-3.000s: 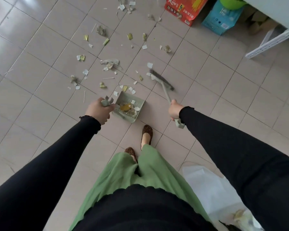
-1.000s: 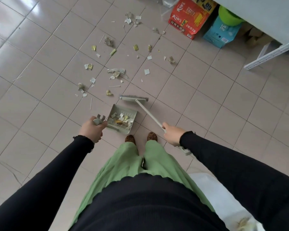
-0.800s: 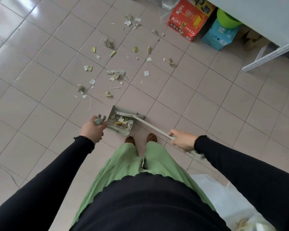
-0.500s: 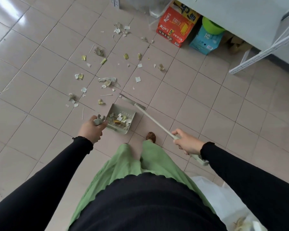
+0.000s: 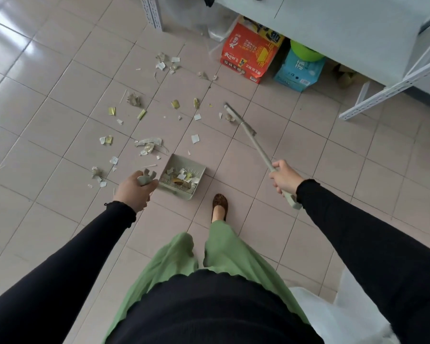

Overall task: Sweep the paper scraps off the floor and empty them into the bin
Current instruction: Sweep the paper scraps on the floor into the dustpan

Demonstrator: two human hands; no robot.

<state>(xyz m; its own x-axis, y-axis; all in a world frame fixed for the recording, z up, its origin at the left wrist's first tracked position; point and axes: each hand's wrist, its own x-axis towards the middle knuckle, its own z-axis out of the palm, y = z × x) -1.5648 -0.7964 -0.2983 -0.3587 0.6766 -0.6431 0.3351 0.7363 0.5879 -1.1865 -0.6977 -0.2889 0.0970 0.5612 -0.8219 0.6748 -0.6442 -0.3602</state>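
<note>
Dustpan (image 5: 177, 162) in left hand (image 5: 134, 191) (floor-level, perhaps)

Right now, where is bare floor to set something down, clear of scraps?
Bare tiles lie between the grey-green plastic dustpan and the pale long-handled broom, and right of the broom. Crowded: torn paper scraps ahead and left of the dustpan.

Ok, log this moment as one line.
sweeping | left hand grips dustpan handle, scraps inside | right hand grips broom, head beside floor scraps
</note>
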